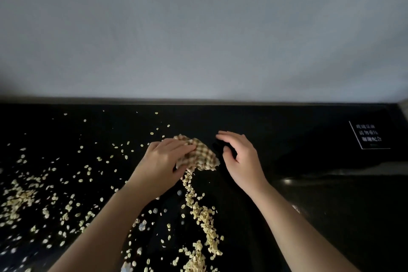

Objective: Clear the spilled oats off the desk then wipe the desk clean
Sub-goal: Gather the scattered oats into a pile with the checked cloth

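Pale spilled oats (202, 214) lie over the glossy black desk (287, 130), in a thick line running from the middle toward the near edge and scattered loosely across the left half. My left hand (164, 161) grips a crumpled checked brown-and-cream cloth (199, 158) at the far end of that line. My right hand (239, 159) hovers just right of the cloth, fingers relaxed and slightly cupped, holding nothing.
A grey wall (198, 28) stands right behind the desk's far edge. A small white-printed label (368, 137) sits on the desk at the far right. The desk's right part bears no oats; a lower dark surface (353, 205) shows at the near right.
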`<action>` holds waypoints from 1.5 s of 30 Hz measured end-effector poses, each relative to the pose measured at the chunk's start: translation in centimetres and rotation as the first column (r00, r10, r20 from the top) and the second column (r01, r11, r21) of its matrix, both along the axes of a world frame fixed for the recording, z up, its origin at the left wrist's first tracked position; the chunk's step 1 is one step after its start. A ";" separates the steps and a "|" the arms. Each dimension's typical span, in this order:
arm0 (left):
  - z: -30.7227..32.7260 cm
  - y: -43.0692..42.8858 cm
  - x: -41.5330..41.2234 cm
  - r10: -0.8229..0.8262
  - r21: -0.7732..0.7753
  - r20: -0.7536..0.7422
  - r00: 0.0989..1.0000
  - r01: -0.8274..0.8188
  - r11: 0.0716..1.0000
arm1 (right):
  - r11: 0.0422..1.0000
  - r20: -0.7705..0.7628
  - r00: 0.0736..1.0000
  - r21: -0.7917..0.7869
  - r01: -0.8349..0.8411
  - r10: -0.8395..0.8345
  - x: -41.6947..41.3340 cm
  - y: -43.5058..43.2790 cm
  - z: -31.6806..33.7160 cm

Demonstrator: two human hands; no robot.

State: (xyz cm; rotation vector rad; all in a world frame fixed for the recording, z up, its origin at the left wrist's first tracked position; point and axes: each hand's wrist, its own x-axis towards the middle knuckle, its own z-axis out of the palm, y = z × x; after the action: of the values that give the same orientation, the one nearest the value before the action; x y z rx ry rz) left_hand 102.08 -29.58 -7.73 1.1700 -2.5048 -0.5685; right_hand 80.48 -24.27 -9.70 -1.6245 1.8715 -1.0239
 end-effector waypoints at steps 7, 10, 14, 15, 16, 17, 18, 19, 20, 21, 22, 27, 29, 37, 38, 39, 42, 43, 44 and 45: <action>3.4 -2.5 -0.8 0.097 0.061 -0.260 0.961 -0.084 0.995 | 0.968 0.432 0.894 0.147 -0.201 0.120 2.2 -0.4 3.6; 5.5 -3.2 -1.7 0.196 0.168 -0.294 0.936 -0.151 0.974 | 0.958 0.518 0.846 0.158 -0.241 0.127 2.6 -1.4 4.8; 6.8 -3.4 -2.8 0.336 0.318 -0.372 0.865 -0.221 0.922 | 0.990 0.532 0.846 0.133 -0.049 -0.030 3.0 -2.8 6.0; 6.8 -3.5 -2.9 0.347 0.351 -0.373 0.860 -0.215 0.911 | 0.989 0.553 0.831 0.146 -0.014 -0.070 2.7 -3.1 6.1; 6.6 -3.5 -3.0 0.350 0.374 -0.363 0.864 -0.209 0.904 | 0.985 0.566 0.818 0.172 0.009 -0.107 2.2 -3.4 6.2; 6.2 -3.7 -3.0 0.351 0.388 -0.346 0.870 -0.208 0.898 | 0.977 0.551 0.821 0.212 0.032 -0.146 1.5 -3.7 6.0; 5.8 -3.9 -2.9 0.354 0.391 -0.321 0.879 -0.217 0.894 | 0.964 0.504 0.842 0.258 0.063 -0.190 0.8 -3.8 5.6; 5.2 -4.2 -2.7 0.356 0.385 -0.279 0.892 -0.236 0.892 | 0.948 0.391 0.892 0.297 0.114 -0.229 -0.1 -3.9 5.0; 4.5 -4.3 -2.4 0.349 0.360 -0.223 0.910 -0.255 0.897 | 0.934 0.204 0.947 0.312 0.176 -0.247 -0.9 -3.9 4.2; 3.8 -4.4 -2.1 0.328 0.317 -0.155 0.932 -0.267 0.910 | 0.931 -0.006 0.973 0.291 0.221 -0.229 -1.4 -3.7 3.6; 3.1 -4.3 -1.7 0.296 0.254 -0.074 0.952 -0.269 0.929 | 0.943 -0.175 0.968 0.247 0.221 -0.181 -1.6 -3.5 2.9; 1.7 -3.1 -1.0 0.097 0.059 0.426 0.900 -0.134 0.989 | 0.991 -0.562 0.824 0.132 0.006 0.069 0.0 -2.8 0.9; 1.7 -3.1 -1.0 0.051 0.029 0.510 0.859 -0.077 0.997 | 0.999 -0.622 0.782 0.049 0.009 0.024 0.1 -3.2 0.2; 1.1 -3.1 -0.3 0.044 -0.048 0.555 0.830 -0.021 0.999 | 0.998 -0.387 0.921 -0.064 0.007 -0.031 2.6 -5.9 -0.6; 1.1 -2.7 0.1 0.056 -0.062 0.542 0.838 -0.027 0.998 | 0.996 -0.367 0.930 -0.062 -0.064 0.037 3.4 -5.6 -0.6; 1.0 -2.4 0.6 0.075 -0.078 0.504 0.860 -0.041 0.996 | 0.989 -0.344 0.932 -0.049 -0.138 0.113 4.1 -5.0 -0.5; 0.5 -1.7 2.5 0.121 -0.141 0.319 0.940 -0.079 0.987 | 0.955 -0.229 0.929 0.008 -0.298 0.292 4.5 -3.5 -0.2; 0.3 -1.7 3.1 0.129 -0.132 0.258 0.958 -0.097 0.986 | 0.957 -0.188 0.940 0.001 -0.290 0.285 4.1 -3.5 -0.1; 0.4 -1.9 3.5 0.138 -0.110 0.218 0.966 -0.116 0.987 | 0.972 -0.165 0.961 -0.043 -0.231 0.221 3.6 -3.8 0.0; 0.4 -2.2 3.8 0.162 -0.087 0.205 0.965 -0.147 0.985 | 0.987 -0.158 0.982 -0.104 -0.126 0.108 2.8 -4.4 -0.1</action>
State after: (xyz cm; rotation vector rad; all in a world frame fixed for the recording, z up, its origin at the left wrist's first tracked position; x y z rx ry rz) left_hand 105.89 -31.74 -7.31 1.4503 -2.5505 -0.3257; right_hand 83.30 -28.70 -9.79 -1.9036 1.8158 -0.9980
